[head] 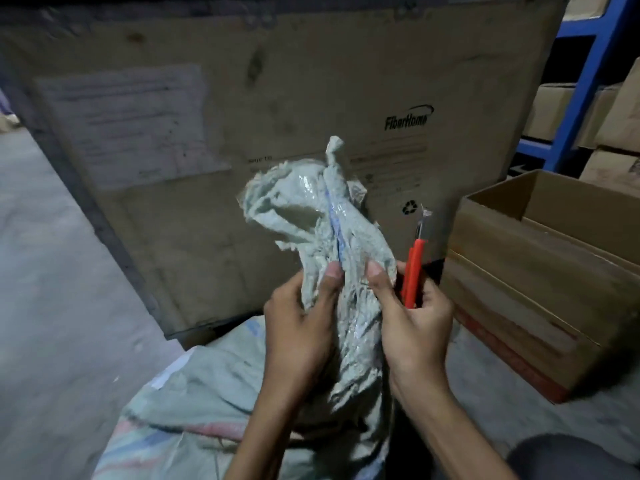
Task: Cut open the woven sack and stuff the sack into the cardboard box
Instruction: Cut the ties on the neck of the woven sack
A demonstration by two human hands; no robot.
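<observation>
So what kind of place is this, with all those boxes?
Probably a warehouse or stockroom: blue metal shelving stacked with cartons, a huge printed shipping carton, and a bare concrete floor.

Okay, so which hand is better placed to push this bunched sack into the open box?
Probably the right hand. The open cardboard box sits on its side, close by. But it also holds the red utility knife, blade out, so care is needed. The left hand grips the woven sack farther away.

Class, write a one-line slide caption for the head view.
Both hands, left and right, bunch the sack; the right also holds a red knife beside an open box.
</observation>
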